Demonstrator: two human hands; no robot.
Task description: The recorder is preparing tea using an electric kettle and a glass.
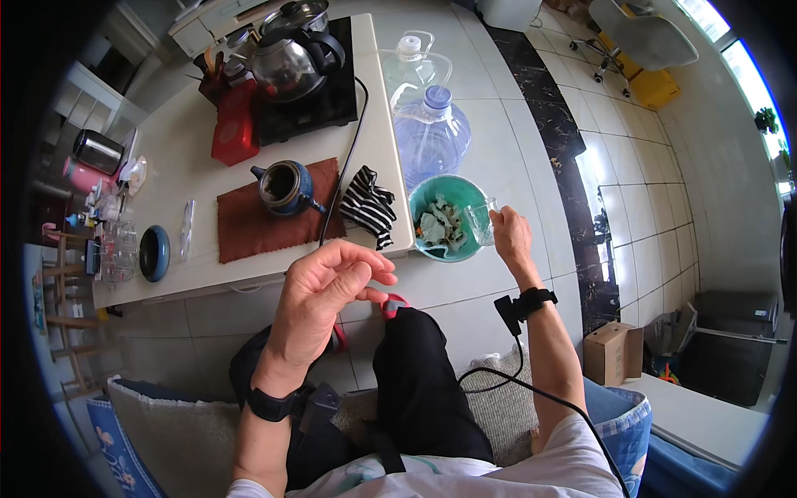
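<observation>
My right hand (513, 234) grips a clear glass cup (480, 223), tilted over the green waste bin (449, 180). Crumpled paper and other refuse (439, 225) lie inside that bin. Raised in front of the table's near edge, my left hand (336, 283) has loosely curled fingers, and no object shows in it. Beyond it, a blue teapot (286, 187) without its lid rests on a brown cloth (240, 232). A black-and-white striped cloth (367, 202) lies by the table corner.
A glass kettle (283, 68) stands on a black cooktop (339, 106), its cable (352, 146) crossing the table (162, 187). Large water bottles (433, 140) stand on the floor behind the bin. A red box (235, 134), a blue ring-shaped dish (154, 253) and several glasses (117, 252) are further left.
</observation>
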